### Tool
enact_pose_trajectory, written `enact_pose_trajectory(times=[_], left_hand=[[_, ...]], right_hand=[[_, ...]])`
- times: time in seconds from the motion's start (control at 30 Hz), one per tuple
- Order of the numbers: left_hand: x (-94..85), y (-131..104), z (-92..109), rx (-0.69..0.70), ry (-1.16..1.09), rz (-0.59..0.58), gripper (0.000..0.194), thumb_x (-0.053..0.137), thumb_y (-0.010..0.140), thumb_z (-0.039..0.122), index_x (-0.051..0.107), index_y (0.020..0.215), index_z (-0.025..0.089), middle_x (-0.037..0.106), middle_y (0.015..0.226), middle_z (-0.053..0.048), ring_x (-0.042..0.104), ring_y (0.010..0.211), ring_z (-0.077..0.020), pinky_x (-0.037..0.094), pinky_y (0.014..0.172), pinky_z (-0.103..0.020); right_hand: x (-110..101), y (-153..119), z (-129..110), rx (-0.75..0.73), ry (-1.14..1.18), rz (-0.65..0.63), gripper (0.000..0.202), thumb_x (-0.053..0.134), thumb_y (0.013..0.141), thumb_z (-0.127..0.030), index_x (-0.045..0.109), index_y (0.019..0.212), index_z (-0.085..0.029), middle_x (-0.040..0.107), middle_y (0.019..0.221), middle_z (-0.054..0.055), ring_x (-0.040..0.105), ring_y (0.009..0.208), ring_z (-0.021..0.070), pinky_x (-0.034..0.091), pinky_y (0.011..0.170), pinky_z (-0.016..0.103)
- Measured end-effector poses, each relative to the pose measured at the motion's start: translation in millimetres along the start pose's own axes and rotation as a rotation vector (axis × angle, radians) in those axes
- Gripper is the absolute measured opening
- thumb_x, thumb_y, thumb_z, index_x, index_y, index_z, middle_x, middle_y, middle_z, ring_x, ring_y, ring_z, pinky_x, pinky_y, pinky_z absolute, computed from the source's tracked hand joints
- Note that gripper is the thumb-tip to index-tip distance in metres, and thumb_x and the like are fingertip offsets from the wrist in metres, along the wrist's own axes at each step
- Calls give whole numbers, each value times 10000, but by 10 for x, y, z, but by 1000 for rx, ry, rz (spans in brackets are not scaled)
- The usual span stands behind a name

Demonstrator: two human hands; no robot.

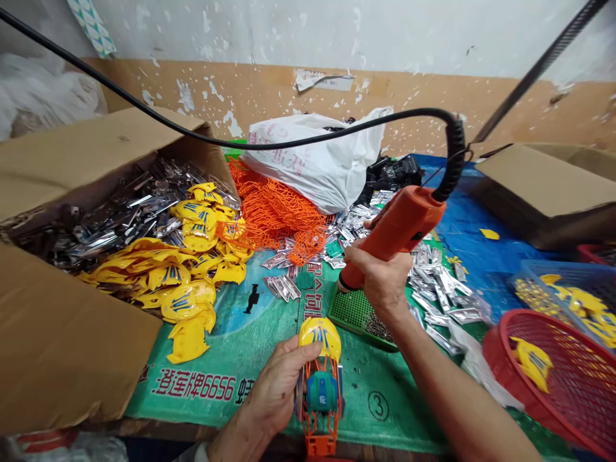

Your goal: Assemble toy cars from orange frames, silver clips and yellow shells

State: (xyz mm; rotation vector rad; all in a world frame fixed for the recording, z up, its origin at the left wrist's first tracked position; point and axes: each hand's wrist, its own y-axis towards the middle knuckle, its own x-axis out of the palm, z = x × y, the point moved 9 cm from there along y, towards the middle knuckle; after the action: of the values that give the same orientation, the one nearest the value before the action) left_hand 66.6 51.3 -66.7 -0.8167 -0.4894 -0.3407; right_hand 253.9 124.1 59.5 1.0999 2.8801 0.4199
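My left hand [282, 378] is closed around a toy car [321, 391] with a yellow hood, an orange frame and a green middle piece, low at the table's front edge. In my right hand [382, 276] is an orange electric screwdriver [397, 224], tilted, its cable rising from the top. The screwdriver's lower end is over a green perforated tray [349, 308] that holds small screws [378, 327]. Its tip is hidden, so I cannot tell whether it touches them.
Left stands a cardboard box [72, 340] with silvery parts; yellow hoods [187, 301] spill beside it. Orange frames [274, 205] lie under a white bag [317, 160]. Silver plates [443, 289] lie behind my right arm. A red basket [495, 346] and blue basket [539, 269] stand right.
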Motion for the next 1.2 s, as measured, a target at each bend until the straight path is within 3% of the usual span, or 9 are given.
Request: enact_pose_trajectory(times=[0.6, 0.73, 0.93, 1.2], left_hand=[[7, 0, -19, 15, 21, -11, 229, 766, 657, 282, 709, 802, 115, 677, 643, -35, 574, 518, -113, 450, 491, -207], [32, 9, 8, 45, -9, -15, 210, 774, 642, 277, 697, 758, 119, 644, 583, -10, 544, 478, -89, 439, 490, -194], [16, 30, -31, 21, -10, 30, 242, 754, 632, 271, 692, 783, 92, 666, 620, -47, 578, 508, -120, 436, 479, -208], [69, 35, 5, 76, -56, -56, 209, 744, 647, 256, 697, 782, 103, 650, 631, -38, 583, 551, -129, 459, 535, -225]], right_hand=[[-9, -22, -67, -22, -12, -4, 168, 740, 563, -222, 585, 597, -165, 588, 593, -36, 537, 510, 113, 473, 533, 300], [-105, -23, -274, -52, 118, 12, 200, 757, 579, -197, 606, 707, -167, 601, 630, -34, 559, 506, 123, 477, 531, 310], [-48, -246, -661, -3, 280, -111, 400, 715, 585, -183, 606, 968, -222, 576, 629, -41, 552, 515, 137, 480, 537, 330], [133, -492, -627, 55, 218, -270, 436, 663, 601, -212, 558, 1020, -275, 538, 681, -35, 551, 592, 148, 499, 590, 348]])
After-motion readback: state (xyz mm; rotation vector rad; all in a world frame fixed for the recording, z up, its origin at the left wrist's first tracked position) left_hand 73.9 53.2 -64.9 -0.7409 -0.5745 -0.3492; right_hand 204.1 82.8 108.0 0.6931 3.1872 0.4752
